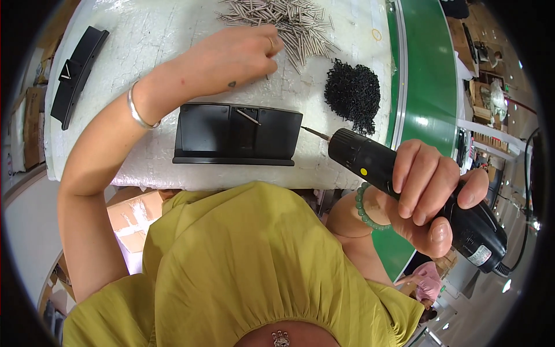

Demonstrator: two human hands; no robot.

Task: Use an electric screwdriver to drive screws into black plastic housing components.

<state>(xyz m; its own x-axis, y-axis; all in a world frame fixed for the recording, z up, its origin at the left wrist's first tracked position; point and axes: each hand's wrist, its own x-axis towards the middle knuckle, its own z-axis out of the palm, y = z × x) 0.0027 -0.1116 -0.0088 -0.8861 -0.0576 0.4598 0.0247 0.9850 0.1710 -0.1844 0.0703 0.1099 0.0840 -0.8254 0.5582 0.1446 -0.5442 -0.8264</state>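
My right hand [430, 194] is wrapped round a black electric screwdriver [364, 155]. Its thin bit points left, close to the right end of a black plastic part [202, 133]. That part lies on the wrapped white table in front of me, with a slim metal pin [248, 117] resting slantwise in its middle recess. Beyond it, my left hand [251, 52] is closed, its fingers curled down at the near edge of a heap of silver metal pins [300, 26]. What its fingertips hold, if anything, is hidden behind the hand.
A pile of small black screws [352, 92] sits right of the black part. Another black part [78, 78] lies at the far left. A green surface [428, 69] runs beyond the table's right edge. The screwdriver's cord [527, 191] trails at the right.
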